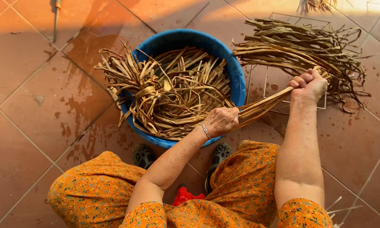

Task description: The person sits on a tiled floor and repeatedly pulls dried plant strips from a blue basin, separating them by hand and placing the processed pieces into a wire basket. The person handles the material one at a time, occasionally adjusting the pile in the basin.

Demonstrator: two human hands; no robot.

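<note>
A blue round basin sits on the tiled floor, filled with wet tan dried leaf strips that spill over its left rim. My left hand is closed around a bundle of strips at the basin's near right rim. My right hand grips the same bundle further along, to the right of the basin. The bundle stretches taut between both hands. Beyond my right hand a heap of strips lies on a white wire rack.
Terracotta floor tiles carry wet splashes around the basin. My orange flowered clothing and grey shoes are at the bottom. A red object sits between my knees. A thin tool lies at top left.
</note>
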